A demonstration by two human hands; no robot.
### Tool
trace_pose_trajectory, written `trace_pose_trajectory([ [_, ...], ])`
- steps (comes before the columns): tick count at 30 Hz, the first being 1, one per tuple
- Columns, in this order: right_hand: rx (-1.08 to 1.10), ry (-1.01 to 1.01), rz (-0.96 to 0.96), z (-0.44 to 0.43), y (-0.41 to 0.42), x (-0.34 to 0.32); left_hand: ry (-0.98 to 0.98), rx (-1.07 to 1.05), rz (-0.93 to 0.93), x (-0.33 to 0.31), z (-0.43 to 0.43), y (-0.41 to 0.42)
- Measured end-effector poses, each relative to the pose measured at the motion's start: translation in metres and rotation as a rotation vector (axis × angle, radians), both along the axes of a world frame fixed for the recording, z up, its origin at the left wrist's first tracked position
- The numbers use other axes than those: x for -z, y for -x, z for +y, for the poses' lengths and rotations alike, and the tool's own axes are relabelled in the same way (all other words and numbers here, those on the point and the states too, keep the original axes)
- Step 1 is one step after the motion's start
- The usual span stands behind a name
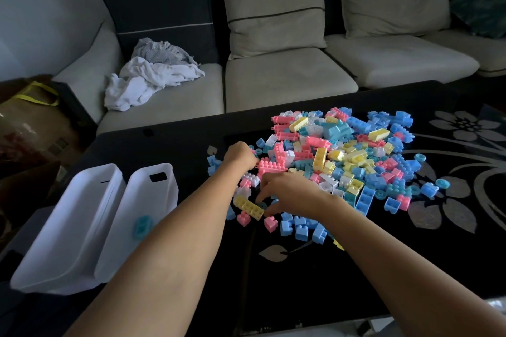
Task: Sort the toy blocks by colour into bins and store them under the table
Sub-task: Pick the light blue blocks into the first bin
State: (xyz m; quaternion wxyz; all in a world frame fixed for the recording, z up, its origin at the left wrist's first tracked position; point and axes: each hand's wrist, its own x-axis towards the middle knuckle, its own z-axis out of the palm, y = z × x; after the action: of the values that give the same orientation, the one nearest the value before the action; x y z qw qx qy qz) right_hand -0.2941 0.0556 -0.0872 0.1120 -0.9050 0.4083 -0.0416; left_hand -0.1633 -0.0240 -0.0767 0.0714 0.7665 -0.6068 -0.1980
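A heap of pastel toy blocks (336,156), pink, blue, yellow and white, covers the middle of the black table (315,276). My left hand (239,154) is at the heap's left edge, fingers curled down among pink blocks; what it holds is hidden. My right hand (287,194) reaches left over the near edge of the heap, its fingertips pinching the end of a long yellow block (252,208). Two white bins (68,227) (142,200) stand side by side at the table's left; the right one holds a single blue block (142,226).
A beige sofa (287,76) with cushions runs behind the table, with crumpled white and grey cloth (153,74) on its left seat. A brown bag with yellow handles (32,117) sits at the far left. The table has a grey flower pattern (451,200) on the right.
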Motion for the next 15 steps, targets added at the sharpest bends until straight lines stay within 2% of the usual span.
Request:
trace_pose_trajectory([
  [6, 0.080, -0.085, -0.078, -0.005, 0.002, 0.008, -0.057, 0.010, 0.028, -0.010, 0.000, -0.006],
  [9, 0.190, -0.132, -0.258, -0.007, 0.008, 0.005, -0.044, 0.021, 0.033, -0.021, 0.001, -0.013],
  [12, 0.354, -0.022, -0.366, -0.012, 0.015, 0.001, -0.018, 0.038, 0.109, -0.031, 0.003, -0.017],
  [15, 0.424, 0.053, -0.285, -0.015, 0.010, 0.005, 0.022, 0.055, 0.178, -0.038, 0.011, -0.024],
])
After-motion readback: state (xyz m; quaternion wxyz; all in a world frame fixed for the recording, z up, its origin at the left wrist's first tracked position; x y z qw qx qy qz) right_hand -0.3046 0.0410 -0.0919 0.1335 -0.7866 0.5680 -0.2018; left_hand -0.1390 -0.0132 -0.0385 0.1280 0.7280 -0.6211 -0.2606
